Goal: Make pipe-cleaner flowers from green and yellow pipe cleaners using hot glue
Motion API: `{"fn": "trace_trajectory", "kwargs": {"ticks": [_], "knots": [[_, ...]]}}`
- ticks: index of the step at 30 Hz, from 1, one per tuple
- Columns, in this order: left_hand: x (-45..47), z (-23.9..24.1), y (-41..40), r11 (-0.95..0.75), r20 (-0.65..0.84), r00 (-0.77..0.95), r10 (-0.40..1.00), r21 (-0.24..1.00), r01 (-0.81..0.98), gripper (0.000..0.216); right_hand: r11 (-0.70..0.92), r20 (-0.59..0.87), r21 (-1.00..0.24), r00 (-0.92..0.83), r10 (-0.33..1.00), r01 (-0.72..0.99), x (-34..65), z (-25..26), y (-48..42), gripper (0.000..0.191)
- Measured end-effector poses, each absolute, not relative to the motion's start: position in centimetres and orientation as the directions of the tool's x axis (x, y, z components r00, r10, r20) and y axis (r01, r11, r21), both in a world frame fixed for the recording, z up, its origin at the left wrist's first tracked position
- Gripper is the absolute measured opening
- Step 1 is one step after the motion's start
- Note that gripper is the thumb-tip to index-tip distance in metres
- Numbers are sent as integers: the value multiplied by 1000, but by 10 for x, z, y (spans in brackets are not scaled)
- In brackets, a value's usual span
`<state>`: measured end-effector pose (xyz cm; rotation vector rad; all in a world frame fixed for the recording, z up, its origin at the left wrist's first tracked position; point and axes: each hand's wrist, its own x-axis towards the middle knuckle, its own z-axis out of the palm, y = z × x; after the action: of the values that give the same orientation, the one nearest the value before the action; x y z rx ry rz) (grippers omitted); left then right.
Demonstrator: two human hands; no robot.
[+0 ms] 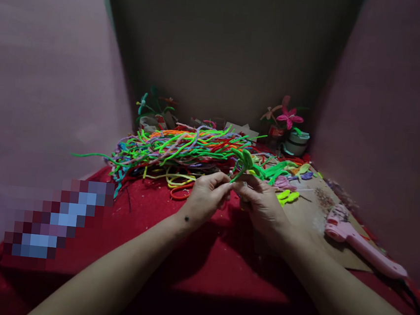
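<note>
Close together above the red cloth, both hands pinch a green pipe cleaner (246, 160) whose upper part is bent into leaf-like loops. My left hand (207, 195) is closed, with thumb and forefinger at the lower end of the green stem. On the other side my right hand (259, 198) is closed on the same piece, fingers curled around its base. Just behind the hands lies a large heap of loose pipe cleaners (181, 147) in green, purple, orange, red and pink. Yellow-green petal shapes (287, 198) lie beside my right hand.
A pink glue gun (365, 246) rests on a cardboard sheet (311, 221) at the right, its cord trailing toward me. Small potted pipe-cleaner flowers (290, 118) stand at the back. Red cloth (143, 235) covers the table; a blurred-out item (63, 220) lies left. Pale walls rise on both sides.
</note>
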<state>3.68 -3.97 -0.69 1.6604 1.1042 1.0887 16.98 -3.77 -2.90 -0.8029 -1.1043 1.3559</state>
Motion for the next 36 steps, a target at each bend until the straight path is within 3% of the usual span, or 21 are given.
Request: {"fn": "trace_trajectory", "kwargs": {"ticks": [7, 12, 15, 18, 20, 22, 24, 26, 28, 31, 36], "knots": [[29, -7, -37, -13, 36, 327, 944, 997, -72, 20, 64, 115, -957, -165, 980, -284, 169, -30, -35, 19], [25, -10, -36, 85, -13, 393, 919, 982, -167, 22, 36, 95, -952, -182, 979, -304, 169, -38, -30, 18], [25, -11, -35, 86, -18, 406, 914, 985, -149, 21, 58, 120, -948, -183, 976, -314, 170, -40, -29, 21], [27, -15, -36, -111, 90, 324, 942, 993, 48, 18, 87, 139, -944, -145, 980, -317, 169, -38, -31, 23], [28, -21, -36, -367, 297, 259, 919, 886, 283, 16, 109, 150, -944, -110, 983, -313, 167, -36, -34, 19], [27, -28, -35, -564, 498, 276, 822, 653, 505, 18, 144, 178, -936, -78, 981, -320, 164, -36, -35, 18], [26, -34, -33, -633, 572, 346, 743, 434, 641, 22, 187, 211, -929, -44, 976, -320, 161, -36, -36, 22], [25, -36, -33, -643, 578, 387, 718, 339, 687, 26, 215, 233, -928, -22, 972, -305, 159, -36, -37, 22], [24, -36, -33, -659, 599, 379, 706, 358, 662, 25, 223, 237, -934, -16, 971, -280, 158, -34, -39, 12], [24, -31, -34, -639, 601, 299, 741, 497, 587, 20, 238, 254, -941, -39, 966, -240, 159, -30, -43, 11], [27, -23, -37, -460, 402, 228, 887, 822, 336, 21, 260, 281, -945, -84, 956, -197, 163, -29, -41, 10]]}}
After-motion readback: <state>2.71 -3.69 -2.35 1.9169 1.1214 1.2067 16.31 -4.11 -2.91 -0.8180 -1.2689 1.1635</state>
